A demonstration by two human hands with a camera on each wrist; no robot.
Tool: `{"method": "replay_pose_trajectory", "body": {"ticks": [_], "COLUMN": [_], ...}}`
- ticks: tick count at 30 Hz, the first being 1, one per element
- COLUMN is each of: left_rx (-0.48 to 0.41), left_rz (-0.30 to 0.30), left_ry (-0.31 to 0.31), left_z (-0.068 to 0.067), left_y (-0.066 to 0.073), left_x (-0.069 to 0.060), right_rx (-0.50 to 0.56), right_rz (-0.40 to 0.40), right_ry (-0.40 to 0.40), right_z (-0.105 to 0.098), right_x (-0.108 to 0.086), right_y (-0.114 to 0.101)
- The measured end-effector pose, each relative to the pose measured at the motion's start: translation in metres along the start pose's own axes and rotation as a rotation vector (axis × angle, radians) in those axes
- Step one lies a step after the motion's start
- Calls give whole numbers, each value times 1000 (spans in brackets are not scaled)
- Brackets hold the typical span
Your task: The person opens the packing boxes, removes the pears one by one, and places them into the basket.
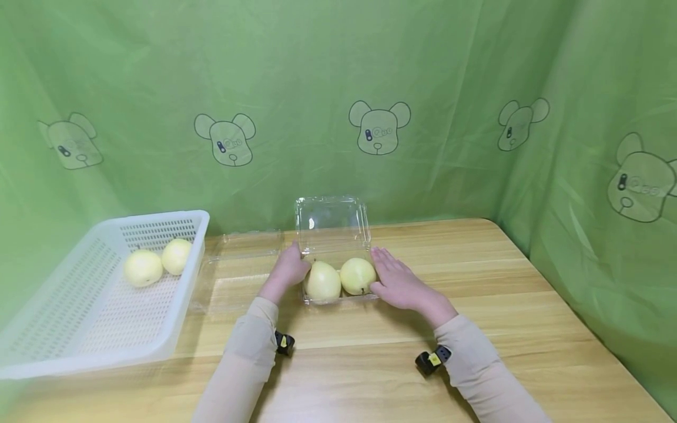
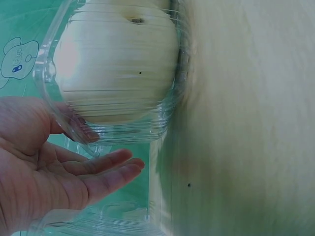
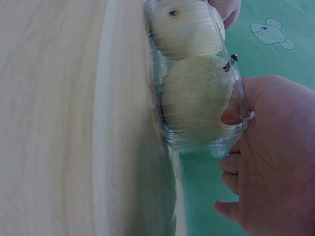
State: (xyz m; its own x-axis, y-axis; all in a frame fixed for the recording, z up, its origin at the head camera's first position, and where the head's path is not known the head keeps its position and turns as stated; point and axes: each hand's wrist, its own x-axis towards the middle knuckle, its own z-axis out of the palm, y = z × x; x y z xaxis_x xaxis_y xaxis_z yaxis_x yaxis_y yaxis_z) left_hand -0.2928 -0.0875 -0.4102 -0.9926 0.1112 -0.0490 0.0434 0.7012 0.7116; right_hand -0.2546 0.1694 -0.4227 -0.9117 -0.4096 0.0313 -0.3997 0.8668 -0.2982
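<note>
Two pale yellow pears, a left one [image 1: 324,283] and a right one [image 1: 358,276], lie side by side in the base of a clear plastic clamshell container [image 1: 346,300]. Its lid [image 1: 332,223] stands raised at the back. At the left side, my left hand [image 1: 290,267] holds the rim, thumb over the edge and fingers outside, as the left wrist view shows. My right hand [image 1: 399,285] grips the opposite side; in the right wrist view its thumb [image 3: 236,110] reaches over the rim beside the right pear, with the other fingers outside the wall.
A white perforated plastic basket [image 1: 201,235] stands on the left, with two more pears, one nearer [image 1: 143,268] and one farther [image 1: 177,256], inside. Another clear container [image 1: 238,273] lies open between basket and left hand. A green curtain [image 1: 296,70] borders the wooden table [image 1: 476,276].
</note>
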Motion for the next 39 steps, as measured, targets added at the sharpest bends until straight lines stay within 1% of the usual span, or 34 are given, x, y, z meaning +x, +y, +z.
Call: {"method": "replay_pose_trajectory", "body": {"ticks": [14,25,33,36,39], "left_rx": [8,-17,29,57,66], "left_rz": [11,-11,-8,-6,-7], "left_ry": [1,5,5,6,1], "left_z": [0,0,-1,-1,-1], "left_y": [-1,0,0,-1,-1], "left_x": [1,-2,-2,0,1], "right_rx": [-4,-6,-15,-17,-16], "right_rz": [-10,-3,-6,-12,-8], "right_ry": [10,-2,-11,-14,-23], "right_z": [0,-3,-5,-5,-7], "right_x": [0,-4,-5,-5,-6], "right_y": [-1,-7,-8,-9,-10]}}
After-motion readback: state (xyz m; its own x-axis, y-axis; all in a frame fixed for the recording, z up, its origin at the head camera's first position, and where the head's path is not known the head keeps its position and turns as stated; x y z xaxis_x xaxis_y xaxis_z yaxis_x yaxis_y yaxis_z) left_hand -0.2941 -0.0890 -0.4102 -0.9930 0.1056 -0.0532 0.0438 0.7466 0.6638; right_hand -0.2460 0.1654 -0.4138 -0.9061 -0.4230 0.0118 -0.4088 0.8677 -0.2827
